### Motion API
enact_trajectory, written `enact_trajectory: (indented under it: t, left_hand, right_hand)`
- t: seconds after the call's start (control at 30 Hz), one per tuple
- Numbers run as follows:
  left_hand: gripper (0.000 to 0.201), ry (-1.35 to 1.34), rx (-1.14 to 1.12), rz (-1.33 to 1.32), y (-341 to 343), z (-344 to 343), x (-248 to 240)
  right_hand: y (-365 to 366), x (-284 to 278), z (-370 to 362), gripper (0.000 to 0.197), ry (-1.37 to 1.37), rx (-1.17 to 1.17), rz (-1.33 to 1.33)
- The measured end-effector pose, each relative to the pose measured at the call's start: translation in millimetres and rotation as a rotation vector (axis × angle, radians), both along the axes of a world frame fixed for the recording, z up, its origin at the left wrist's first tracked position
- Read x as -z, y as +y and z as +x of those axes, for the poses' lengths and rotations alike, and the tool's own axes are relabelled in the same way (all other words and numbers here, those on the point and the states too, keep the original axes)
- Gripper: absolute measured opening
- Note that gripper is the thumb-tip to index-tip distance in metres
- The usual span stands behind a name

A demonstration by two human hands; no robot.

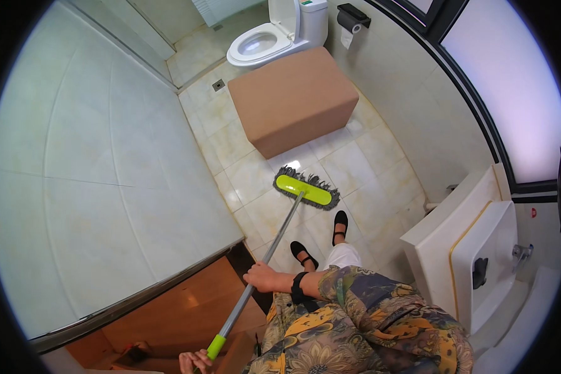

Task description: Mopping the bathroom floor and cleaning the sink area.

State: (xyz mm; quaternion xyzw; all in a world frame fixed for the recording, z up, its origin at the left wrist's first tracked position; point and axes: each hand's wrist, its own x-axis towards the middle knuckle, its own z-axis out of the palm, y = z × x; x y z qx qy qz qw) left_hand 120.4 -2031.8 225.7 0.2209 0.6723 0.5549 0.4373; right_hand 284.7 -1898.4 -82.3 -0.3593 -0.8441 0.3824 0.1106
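A flat mop (304, 191) with a lime-green plate and grey fringe rests on the tiled floor, just ahead of my feet. Its grey pole slants down to the lower left. My right hand (260, 276), with a black band on the wrist, is wrapped round the middle of the pole. Lower down, by the lime-green grip (216, 346), my left hand (195, 361) closes on the handle's end, partly cut off by the picture's lower edge. A brown box-shaped stool (293, 96) stands beyond the mop head, apart from it.
Behind the stool is a white toilet (258, 45) with its lid up, and a paper holder (353, 20) on the wall. A washbasin (489, 268) juts out at right. A pale tiled wall (93, 156) rises at left, above a brown wooden doorway (168, 299).
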Motion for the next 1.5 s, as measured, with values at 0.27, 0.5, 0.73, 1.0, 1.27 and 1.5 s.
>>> enact_trajectory:
  t: [0.27,0.5,0.73,1.0,1.27,1.5]
  left_hand:
    - [0.017,0.015,0.09,0.048,39.9,1.5,35.3]
    - [0.016,-0.084,0.431,0.077,150.2,100.6,93.5]
    - [0.013,-0.214,0.623,0.079,252.4,247.6,144.2]
    - [0.02,-0.295,0.829,0.03,263.9,360.6,187.0]
    - [0.018,-0.33,0.933,-0.058,238.6,345.2,193.2]
    - [0.019,-0.4,1.023,-0.22,231.7,310.2,194.1]
  right_hand:
    - [27.7,3.2,49.8,0.008,0.041,0.076,-0.046]
    - [77.6,55.8,187.7,0.013,0.025,0.432,0.094]
    - [139.2,90.2,351.2,0.017,-0.099,0.692,0.135]
    - [110.9,97.1,465.6,0.018,-0.155,0.99,0.064]
    - [43.3,88.6,451.9,0.02,-0.043,1.134,0.082]
    - [-9.0,100.4,405.4,0.018,-0.275,1.155,-0.01]
